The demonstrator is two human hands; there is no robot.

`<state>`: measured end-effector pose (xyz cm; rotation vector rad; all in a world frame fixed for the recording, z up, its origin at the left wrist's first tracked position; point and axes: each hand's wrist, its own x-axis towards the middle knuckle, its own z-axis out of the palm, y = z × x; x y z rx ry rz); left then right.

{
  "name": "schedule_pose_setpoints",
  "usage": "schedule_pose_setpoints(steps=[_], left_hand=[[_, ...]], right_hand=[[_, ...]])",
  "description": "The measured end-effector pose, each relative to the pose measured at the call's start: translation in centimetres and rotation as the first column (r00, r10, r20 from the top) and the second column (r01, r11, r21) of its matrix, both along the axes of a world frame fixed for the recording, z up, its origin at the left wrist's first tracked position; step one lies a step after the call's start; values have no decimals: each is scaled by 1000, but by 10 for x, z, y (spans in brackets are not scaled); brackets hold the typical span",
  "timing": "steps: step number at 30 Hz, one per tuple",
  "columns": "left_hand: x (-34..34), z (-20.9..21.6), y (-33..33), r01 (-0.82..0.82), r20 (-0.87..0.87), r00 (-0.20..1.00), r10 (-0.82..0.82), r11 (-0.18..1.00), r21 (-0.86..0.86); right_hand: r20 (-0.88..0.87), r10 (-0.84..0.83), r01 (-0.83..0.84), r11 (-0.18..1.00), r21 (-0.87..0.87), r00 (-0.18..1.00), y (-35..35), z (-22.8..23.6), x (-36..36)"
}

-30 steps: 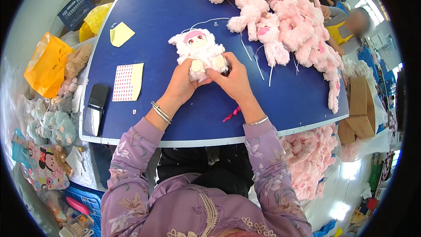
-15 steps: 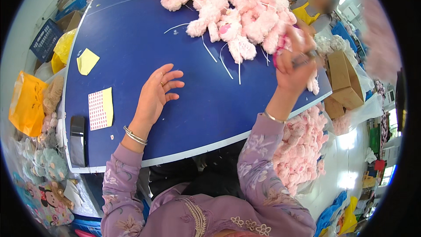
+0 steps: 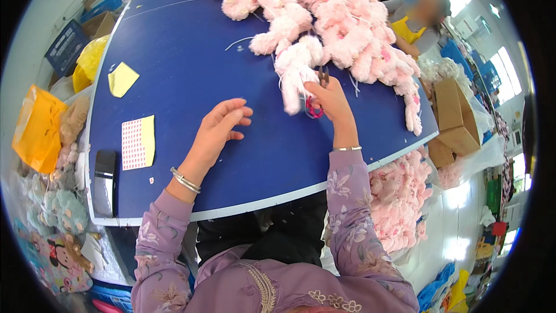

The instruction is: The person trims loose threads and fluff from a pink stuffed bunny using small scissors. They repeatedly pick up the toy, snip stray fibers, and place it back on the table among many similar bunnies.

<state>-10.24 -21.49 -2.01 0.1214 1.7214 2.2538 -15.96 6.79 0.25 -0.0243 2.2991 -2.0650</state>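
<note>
Head view: your right hand is closed around small pink-handled scissors, blades up, pressed against a pink plush toy at the near edge of the pile. Your left hand rests flat on the blue table, fingers spread, holding nothing, well apart from the toy. Loose white threads lie beside the pile. Judgement: trimming is in hand on this toy; many toys on the table and more pink toys heaped below the table edge appear left. A sticker sheet and a phone lie at your left.
</note>
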Motion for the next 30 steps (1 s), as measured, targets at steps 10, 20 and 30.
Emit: schedule_pose_setpoints(steps=[10,20,30], left_hand=[[0,20,-39,43,-595,790,-145,982,-183],[18,21,-11,347,-132,913,-385,906,-242],[15,11,1,-8,-272,962,-11,998,-69]], right_hand=[[-88,640,-639,768,40,763,-40,69,35],[-95,125,-143,968,-205,988,-84,59,12],[-40,167,-163,834,-528,985,-61,9,-8]])
